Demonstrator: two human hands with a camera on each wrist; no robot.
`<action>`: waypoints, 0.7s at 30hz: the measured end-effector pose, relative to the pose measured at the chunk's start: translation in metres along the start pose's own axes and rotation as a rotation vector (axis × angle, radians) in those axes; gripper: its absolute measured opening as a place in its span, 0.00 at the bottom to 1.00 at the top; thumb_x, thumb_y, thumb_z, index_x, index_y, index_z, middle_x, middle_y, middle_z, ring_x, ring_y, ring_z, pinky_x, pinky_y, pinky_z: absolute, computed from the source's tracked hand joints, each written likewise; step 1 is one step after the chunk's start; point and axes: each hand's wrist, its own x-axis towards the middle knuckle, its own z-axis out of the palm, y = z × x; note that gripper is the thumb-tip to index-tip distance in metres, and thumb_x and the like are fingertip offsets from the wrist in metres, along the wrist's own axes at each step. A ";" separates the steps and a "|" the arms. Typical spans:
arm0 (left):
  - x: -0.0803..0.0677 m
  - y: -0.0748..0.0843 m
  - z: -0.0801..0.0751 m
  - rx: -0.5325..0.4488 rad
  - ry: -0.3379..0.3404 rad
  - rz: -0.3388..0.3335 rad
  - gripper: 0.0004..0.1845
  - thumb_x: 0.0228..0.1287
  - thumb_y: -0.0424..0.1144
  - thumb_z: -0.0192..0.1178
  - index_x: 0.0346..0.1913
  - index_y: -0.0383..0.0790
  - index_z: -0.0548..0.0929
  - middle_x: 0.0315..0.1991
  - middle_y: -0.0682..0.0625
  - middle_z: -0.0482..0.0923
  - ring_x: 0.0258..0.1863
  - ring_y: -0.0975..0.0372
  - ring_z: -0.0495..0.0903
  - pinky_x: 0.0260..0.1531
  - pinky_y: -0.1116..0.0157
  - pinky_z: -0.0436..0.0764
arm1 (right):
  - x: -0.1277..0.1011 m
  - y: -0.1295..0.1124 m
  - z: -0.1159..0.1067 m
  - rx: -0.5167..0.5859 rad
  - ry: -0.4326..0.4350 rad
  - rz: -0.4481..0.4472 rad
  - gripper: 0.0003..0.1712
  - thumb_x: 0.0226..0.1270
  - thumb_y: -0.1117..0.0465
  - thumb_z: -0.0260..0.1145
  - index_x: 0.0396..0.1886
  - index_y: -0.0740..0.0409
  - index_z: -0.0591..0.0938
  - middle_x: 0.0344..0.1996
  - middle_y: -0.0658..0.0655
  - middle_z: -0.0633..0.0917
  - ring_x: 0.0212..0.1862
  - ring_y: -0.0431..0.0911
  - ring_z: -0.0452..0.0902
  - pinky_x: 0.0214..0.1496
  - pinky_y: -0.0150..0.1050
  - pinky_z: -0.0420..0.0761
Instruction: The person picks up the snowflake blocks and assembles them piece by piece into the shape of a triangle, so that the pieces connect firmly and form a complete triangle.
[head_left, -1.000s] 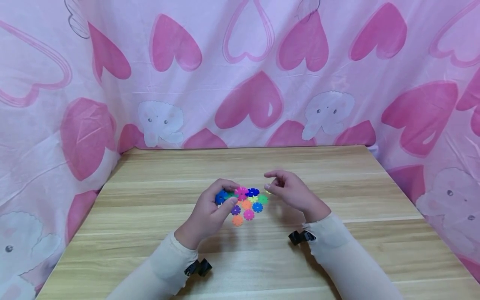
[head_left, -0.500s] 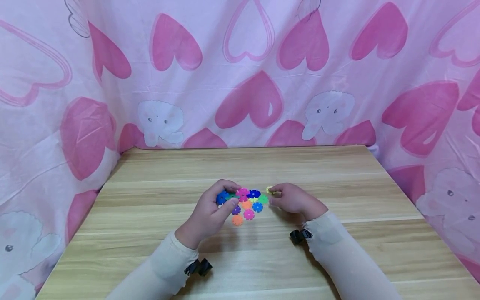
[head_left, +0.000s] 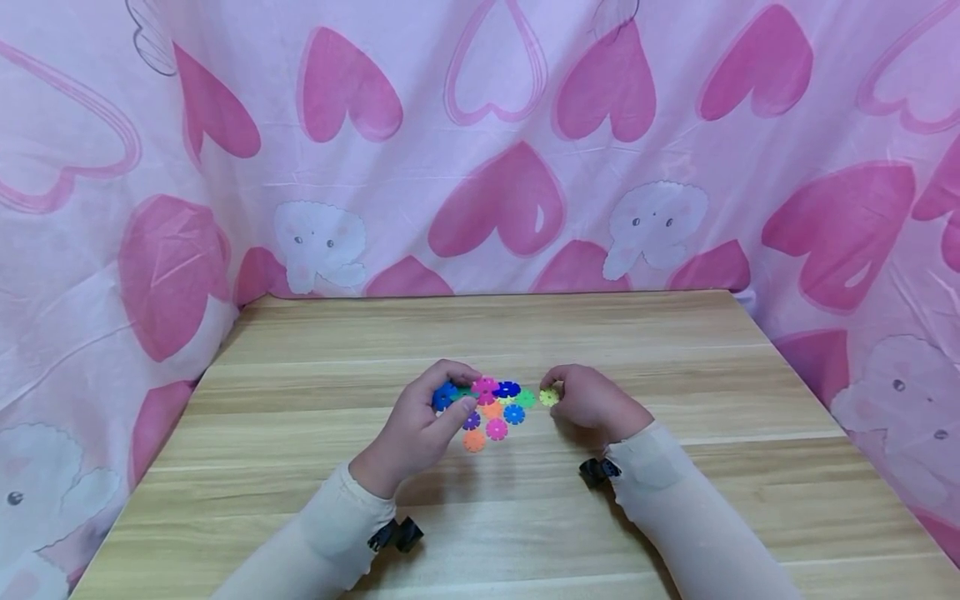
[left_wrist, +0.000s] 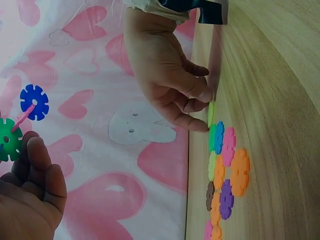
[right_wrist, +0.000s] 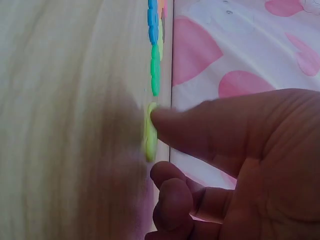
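My left hand [head_left: 412, 429] holds a small chain of joined plastic snowflake discs above the table. Its parts include a blue disc [head_left: 444, 396], a pink disc [head_left: 485, 390] and a dark blue disc [head_left: 507, 389]; the fingers partly hide a green disc [left_wrist: 10, 141]. On the tabletop to the right, my right hand [head_left: 596, 404] pinches a yellow snowflake disc [head_left: 549, 397] by its edges, thumb on one side and a finger on the other. In the right wrist view that yellow disc [right_wrist: 150, 132] lies flat, a small gap from a light green disc [right_wrist: 155, 70].
Several loose discs lie clustered on the wooden table [head_left: 375, 333] between the hands, among them a blue disc [head_left: 514, 414], a pink disc [head_left: 497, 429] and an orange disc [head_left: 474, 440]. A pink heart-print cloth [head_left: 495, 200] hangs around the back and sides.
My right hand has come down onto the table and taken the yellow disc, shifting it slightly toward me and right, away from the cluster. The left hand and its chain have hardly moved.
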 end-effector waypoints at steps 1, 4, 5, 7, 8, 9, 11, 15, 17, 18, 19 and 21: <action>0.000 0.000 0.000 -0.001 0.000 -0.002 0.16 0.75 0.34 0.61 0.62 0.45 0.78 0.57 0.47 0.79 0.54 0.54 0.81 0.51 0.66 0.87 | 0.000 0.000 0.000 0.009 -0.008 0.005 0.24 0.62 0.75 0.66 0.55 0.50 0.83 0.56 0.59 0.82 0.51 0.56 0.75 0.37 0.44 0.84; 0.000 0.001 0.000 0.000 -0.001 -0.003 0.16 0.75 0.34 0.61 0.62 0.45 0.77 0.58 0.47 0.78 0.54 0.54 0.81 0.50 0.66 0.87 | -0.001 0.000 0.002 0.034 -0.021 0.029 0.26 0.57 0.80 0.63 0.50 0.52 0.81 0.51 0.59 0.81 0.46 0.57 0.76 0.26 0.42 0.82; 0.000 0.001 -0.001 0.001 -0.001 -0.002 0.16 0.75 0.34 0.61 0.62 0.45 0.77 0.58 0.47 0.78 0.54 0.54 0.81 0.50 0.66 0.87 | -0.001 0.000 0.002 0.035 -0.024 0.036 0.25 0.57 0.80 0.63 0.49 0.53 0.80 0.49 0.59 0.81 0.44 0.57 0.76 0.24 0.42 0.82; 0.000 0.002 -0.001 0.002 0.003 0.001 0.16 0.76 0.34 0.60 0.62 0.45 0.77 0.57 0.47 0.78 0.54 0.54 0.81 0.50 0.66 0.87 | -0.002 0.000 0.003 0.009 -0.017 0.037 0.21 0.58 0.78 0.67 0.47 0.54 0.80 0.44 0.59 0.81 0.41 0.56 0.77 0.24 0.41 0.81; 0.000 0.002 -0.001 0.004 0.005 0.003 0.15 0.76 0.34 0.60 0.62 0.45 0.77 0.57 0.46 0.78 0.53 0.54 0.81 0.50 0.66 0.87 | -0.002 0.000 0.003 -0.002 -0.012 0.040 0.19 0.59 0.76 0.69 0.47 0.53 0.79 0.43 0.59 0.81 0.39 0.56 0.77 0.24 0.42 0.81; 0.000 0.002 -0.001 0.007 0.010 0.004 0.15 0.76 0.34 0.60 0.62 0.45 0.77 0.57 0.47 0.78 0.53 0.54 0.81 0.50 0.66 0.87 | -0.003 0.000 0.002 -0.014 -0.010 0.041 0.18 0.60 0.74 0.71 0.46 0.53 0.79 0.41 0.59 0.81 0.37 0.56 0.77 0.24 0.42 0.81; 0.000 0.002 -0.002 0.012 0.020 0.006 0.15 0.76 0.35 0.59 0.62 0.45 0.78 0.56 0.47 0.78 0.53 0.54 0.81 0.49 0.66 0.87 | -0.003 -0.001 0.002 -0.033 -0.004 0.044 0.17 0.61 0.71 0.74 0.45 0.53 0.78 0.39 0.59 0.81 0.36 0.55 0.77 0.25 0.41 0.81; 0.000 0.000 -0.003 0.012 0.038 0.014 0.15 0.77 0.35 0.59 0.62 0.44 0.78 0.56 0.47 0.78 0.54 0.53 0.81 0.51 0.66 0.87 | -0.003 -0.003 0.000 -0.001 -0.003 0.052 0.17 0.64 0.65 0.77 0.45 0.51 0.77 0.39 0.59 0.80 0.36 0.55 0.78 0.27 0.42 0.81; 0.000 0.000 -0.003 0.012 0.047 0.018 0.15 0.77 0.34 0.59 0.62 0.44 0.77 0.57 0.46 0.78 0.56 0.53 0.80 0.53 0.66 0.86 | -0.002 -0.005 -0.002 0.061 0.026 0.006 0.16 0.66 0.63 0.76 0.46 0.50 0.77 0.38 0.59 0.80 0.37 0.54 0.77 0.30 0.41 0.81; 0.000 -0.001 -0.003 0.015 0.053 0.021 0.14 0.77 0.34 0.59 0.62 0.44 0.77 0.57 0.46 0.78 0.56 0.53 0.80 0.53 0.66 0.86 | -0.002 -0.007 -0.003 0.105 0.049 -0.038 0.15 0.67 0.63 0.75 0.47 0.50 0.77 0.37 0.58 0.79 0.37 0.53 0.76 0.31 0.40 0.80; 0.000 -0.001 -0.003 0.017 0.059 0.024 0.14 0.77 0.34 0.59 0.61 0.45 0.77 0.57 0.46 0.78 0.57 0.53 0.80 0.54 0.65 0.85 | -0.003 -0.009 -0.005 0.154 0.074 -0.098 0.15 0.69 0.63 0.75 0.48 0.51 0.78 0.37 0.58 0.79 0.37 0.53 0.76 0.32 0.39 0.80; 0.001 -0.001 -0.004 0.020 0.074 0.029 0.14 0.77 0.33 0.58 0.61 0.44 0.77 0.57 0.46 0.78 0.57 0.52 0.79 0.55 0.65 0.85 | -0.006 -0.013 -0.008 0.247 0.131 -0.248 0.14 0.70 0.64 0.73 0.50 0.52 0.78 0.36 0.58 0.79 0.37 0.52 0.74 0.33 0.38 0.79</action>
